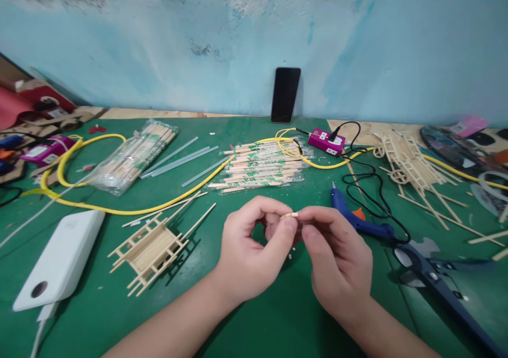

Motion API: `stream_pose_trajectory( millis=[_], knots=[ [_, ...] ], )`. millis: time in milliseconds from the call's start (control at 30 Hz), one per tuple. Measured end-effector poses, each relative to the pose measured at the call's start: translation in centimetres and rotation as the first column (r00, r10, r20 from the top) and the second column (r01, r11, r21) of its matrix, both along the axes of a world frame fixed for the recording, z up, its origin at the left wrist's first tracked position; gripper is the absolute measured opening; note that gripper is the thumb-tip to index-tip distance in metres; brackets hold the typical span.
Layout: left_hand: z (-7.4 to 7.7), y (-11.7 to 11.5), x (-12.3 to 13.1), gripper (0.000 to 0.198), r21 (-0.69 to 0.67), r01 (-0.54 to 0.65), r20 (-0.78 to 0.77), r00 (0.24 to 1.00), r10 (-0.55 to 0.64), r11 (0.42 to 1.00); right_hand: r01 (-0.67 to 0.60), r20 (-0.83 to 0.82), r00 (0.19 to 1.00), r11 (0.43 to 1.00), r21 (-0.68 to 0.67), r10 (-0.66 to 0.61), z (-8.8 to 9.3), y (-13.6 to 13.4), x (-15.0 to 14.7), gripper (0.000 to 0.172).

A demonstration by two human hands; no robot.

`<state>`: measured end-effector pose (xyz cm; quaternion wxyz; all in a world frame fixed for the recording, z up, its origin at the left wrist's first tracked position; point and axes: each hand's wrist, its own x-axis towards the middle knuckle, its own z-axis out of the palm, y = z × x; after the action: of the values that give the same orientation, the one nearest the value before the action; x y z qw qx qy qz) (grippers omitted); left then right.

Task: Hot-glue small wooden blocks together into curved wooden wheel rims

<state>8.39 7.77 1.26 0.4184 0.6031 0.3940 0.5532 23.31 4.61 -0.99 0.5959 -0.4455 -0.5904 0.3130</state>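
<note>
As left fingers [286,224] pinch short wooden piece [291,215] at one end, right fingers [307,216] clench other end.

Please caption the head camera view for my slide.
Left hand and right hand pinch a small wooden piece near a blue glue gun.

You have a green mat [278,321] under your work; the wall [357,56] behind it is pale blue with white patches; your small stick [291,215] is pale cream; the cable [119,211] is bright yellow; the glue gun [341,202] is blue with an orange part; the chopstick wrappers [262,164] show green and white pattern; the power bank [57,260] is white; the socket box [325,142] is pink.
</note>
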Motion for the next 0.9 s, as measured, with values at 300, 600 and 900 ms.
stream_pose_trajectory(
  millis=[300, 600, 900],
  knots=[
    [-0.3, 0.0, 0.0, 0.006, 0.092, -0.085, -0.029, 0.996, 0.088, 0.992, 0.014, -0.037, 0.999, 1.0, 0.007, -0.013, 0.2, -0.3, -0.1, 0.034],
    [-0.2, 0.0, 0.2, 0.019, 0.225, -0.07, -0.029, 0.996, 0.078, 0.972, 0.015, -0.038, 0.999, 0.999, 0.049, -0.013, 0.9, -0.5, -0.1, 0.038],
    [-0.1, -0.3, 0.1, 0.026, 0.304, -0.039, -0.061, 0.996, 0.06, 0.952, 0.024, 0.059, 0.998, 0.996, 0.082, -0.029, 1.5, -0.6, 0.3, 0.039]
  ],
)
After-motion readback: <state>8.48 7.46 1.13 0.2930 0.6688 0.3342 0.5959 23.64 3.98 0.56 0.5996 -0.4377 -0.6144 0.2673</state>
